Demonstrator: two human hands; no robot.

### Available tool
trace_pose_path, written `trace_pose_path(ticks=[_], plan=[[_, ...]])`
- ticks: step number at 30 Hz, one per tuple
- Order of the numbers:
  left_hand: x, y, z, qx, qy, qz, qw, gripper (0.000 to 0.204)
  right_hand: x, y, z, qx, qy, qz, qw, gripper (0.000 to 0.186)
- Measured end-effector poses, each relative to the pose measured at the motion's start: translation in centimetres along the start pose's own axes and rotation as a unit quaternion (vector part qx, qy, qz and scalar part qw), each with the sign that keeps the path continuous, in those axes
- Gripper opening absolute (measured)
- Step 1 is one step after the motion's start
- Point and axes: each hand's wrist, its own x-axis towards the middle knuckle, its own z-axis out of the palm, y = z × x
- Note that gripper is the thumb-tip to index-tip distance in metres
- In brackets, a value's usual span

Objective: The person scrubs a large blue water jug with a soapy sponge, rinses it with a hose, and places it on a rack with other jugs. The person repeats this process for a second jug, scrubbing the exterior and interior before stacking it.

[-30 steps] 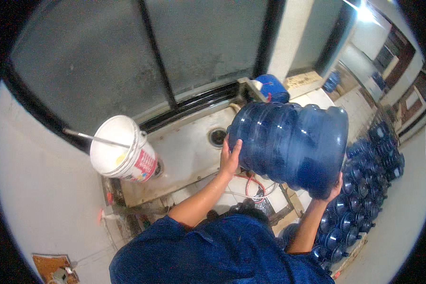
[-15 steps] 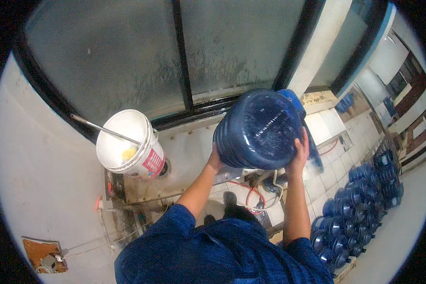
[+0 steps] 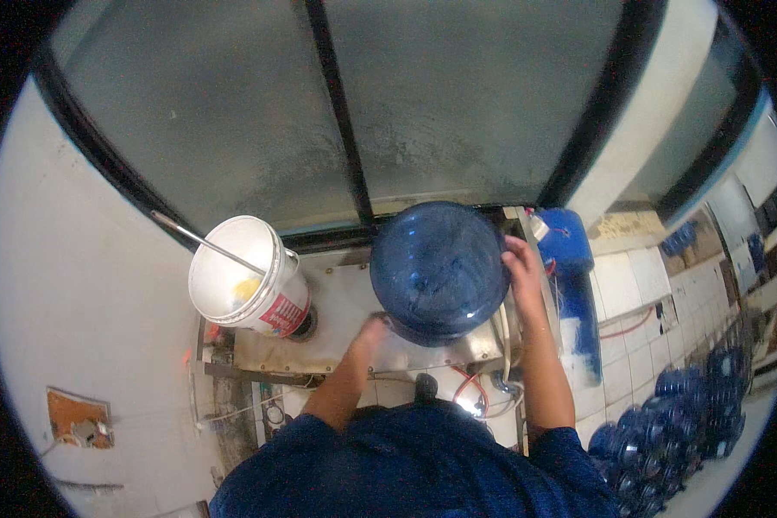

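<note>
A large blue water jug [image 3: 440, 272] is in front of me with its round base turned up. Its mouth end is hidden beneath it. My right hand [image 3: 524, 274] is against the jug's right side, fingers curved along its edge. At the jug's lower left, my left hand [image 3: 372, 335] is smeared by motion, and whether it touches the jug is unclear. Under the jug is a metal countertop [image 3: 350, 302]. On its left part stands a white bucket [image 3: 289, 298] with a long metal handle [image 3: 203, 239] leaning out and something yellow inside.
Behind the countertop is a dark-framed window [image 3: 457, 104]. To the right are a blue container [image 3: 565, 242] and a tiled floor [image 3: 626, 354]. Several blue jugs [image 3: 656, 440] are stacked at the lower right. A red hose [image 3: 468, 384] hangs below the counter's front edge.
The jug has turned from tilted, with its base toward me, to more upright, base up, and sits lower over the countertop. My left hand has shifted down along it. The view has swung right.
</note>
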Motion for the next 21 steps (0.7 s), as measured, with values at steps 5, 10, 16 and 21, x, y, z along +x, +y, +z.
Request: trace_pose_path(ticks=[5, 10, 16, 21], plan=[[-5.2, 23.5, 4.5, -0.002, 0.238, 0.311, 0.92, 0.049, 12.4, 0.8, -9.0, -0.498, 0.121, 0.081, 0.855, 0.034], [-8.0, 36.5, 15.2, 0.156, 0.116, 0.26, 0.946, 0.071, 17.5, 16.6, -21.4, -0.582, -0.099, 0.301, 0.749, 0.027], [-8.4, 38.5, 19.4, 0.43, 0.232, 0.144, 0.86, 0.088, 13.4, 22.5, -22.0, -0.492, -0.135, 0.321, 0.798, 0.022], [-6.4, 39.4, 20.6, 0.476, 0.181, 0.184, 0.841, 0.076, 9.1, 30.9, -28.7, -0.319, 0.005, 0.134, 0.938, 0.037]])
